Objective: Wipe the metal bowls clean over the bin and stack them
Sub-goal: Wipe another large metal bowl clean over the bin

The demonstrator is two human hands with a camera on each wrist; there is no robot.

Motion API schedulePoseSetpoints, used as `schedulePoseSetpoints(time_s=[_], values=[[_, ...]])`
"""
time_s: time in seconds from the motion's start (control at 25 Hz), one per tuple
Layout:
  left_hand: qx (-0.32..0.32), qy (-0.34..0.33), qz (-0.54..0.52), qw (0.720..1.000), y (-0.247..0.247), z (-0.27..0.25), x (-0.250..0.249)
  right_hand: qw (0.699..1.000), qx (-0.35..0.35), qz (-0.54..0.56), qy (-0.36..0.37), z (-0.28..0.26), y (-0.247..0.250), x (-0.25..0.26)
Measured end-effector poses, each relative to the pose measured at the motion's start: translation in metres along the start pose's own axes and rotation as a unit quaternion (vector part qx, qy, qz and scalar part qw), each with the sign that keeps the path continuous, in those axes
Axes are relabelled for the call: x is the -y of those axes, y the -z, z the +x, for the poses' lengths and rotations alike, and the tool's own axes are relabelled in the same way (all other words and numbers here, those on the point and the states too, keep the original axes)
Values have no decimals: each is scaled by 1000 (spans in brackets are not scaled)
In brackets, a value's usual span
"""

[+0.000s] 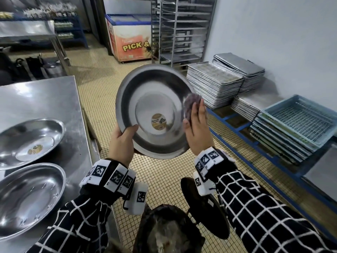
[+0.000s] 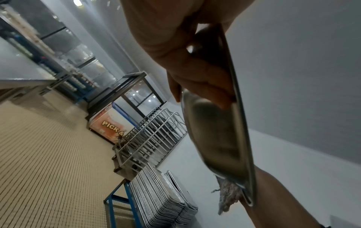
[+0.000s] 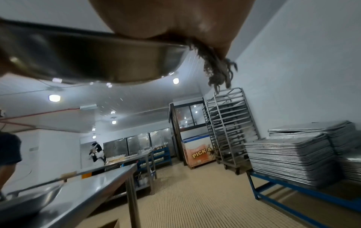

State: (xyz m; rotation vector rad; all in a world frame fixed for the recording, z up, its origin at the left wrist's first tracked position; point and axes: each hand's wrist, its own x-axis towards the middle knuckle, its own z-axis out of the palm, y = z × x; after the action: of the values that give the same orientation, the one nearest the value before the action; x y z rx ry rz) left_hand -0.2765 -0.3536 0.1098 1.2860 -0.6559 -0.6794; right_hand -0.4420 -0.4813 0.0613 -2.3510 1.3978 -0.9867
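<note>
Steel table (image 1: pixel 54 95) along the left, carrying two metal bowls lying apart, not nested: a far bowl (image 1: pixel 27 141) with a round label inside and a near bowl (image 1: pixel 27 198) closer to the body. Stacked baking trays (image 1: pixel 213 86) and blue crates (image 1: pixel 299 117) along the right wall, well clear of the work. Low at the frame's bottom, a dark-lined bin (image 1: pixel 167 232), roughly beneath the forearms. Held bowl (image 1: pixel 151 110) raised in mid-air ahead of the chest, tilted so the inside faces the head camera, a sticker (image 1: pixel 158 121) at its centre; seemingly forward of the bin rather than squarely over it. Left hand (image 1: pixel 122 141) gripping the lower-left rim, thumb curled over the inner wall and fingers wrapped behind, as the left wrist view confirms. Right hand (image 1: pixel 197 128) laid flat with straight fingers, pressing a frayed grey cloth (image 1: pixel 191 105) against the inner right wall near the rim; loose threads hanging past the edge in both wrist views. Step in hand, by judgement: wiping the interior, only the right side under the cloth for now. Next move likely calls for sweeping the cloth around the wall and across the base, steady counter-pressure from the rim grip, perhaps drawing the bowl back over the bin so debris drops in, then setting it into a table bowl to start the stack.
</note>
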Motion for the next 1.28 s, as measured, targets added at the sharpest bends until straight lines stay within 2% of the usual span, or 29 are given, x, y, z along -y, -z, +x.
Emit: schedulePoseSetpoints(time_s=[0.12,0.24,0.32,0.44,0.52,0.56,0.68,0.76,0.84,0.88,0.96,1.04,1.12,1.16,1.2,1.28], values=[[13,57,7,998,11,4,3,992,-16,97,-79,14,27,5],[71,119,5,990,26,14,5,979,0,137,-154,16,41,2],[111,112,3,987,32,20,10,969,12,152,-192,9,39,0],[142,45,37,988,25,15,16,930,-60,249,-263,-2,23,9],[162,72,44,983,15,6,23,898,-107,308,-297,-7,15,23],[165,95,39,981,10,1,25,893,-111,321,-294,-9,12,29],[110,133,6,985,3,3,27,903,-85,338,-253,-11,10,40],[59,134,-22,989,5,8,21,901,-51,345,-259,-13,11,37],[41,137,-4,990,11,15,16,912,-42,304,-270,-18,11,29],[46,137,21,989,14,16,16,927,-50,266,-260,-22,9,25],[47,128,72,988,19,18,17,957,-51,209,-194,-29,6,26],[50,110,105,987,19,18,18,977,35,193,-85,-39,-5,42],[51,86,114,988,15,17,16,978,157,127,48,-56,-25,62],[48,73,119,989,13,17,14,974,191,68,102,-65,-36,67],[43,59,130,989,12,17,10,971,199,18,129,-70,-44,65],[31,49,147,987,16,19,7,973,180,-64,126,-67,-47,45]])
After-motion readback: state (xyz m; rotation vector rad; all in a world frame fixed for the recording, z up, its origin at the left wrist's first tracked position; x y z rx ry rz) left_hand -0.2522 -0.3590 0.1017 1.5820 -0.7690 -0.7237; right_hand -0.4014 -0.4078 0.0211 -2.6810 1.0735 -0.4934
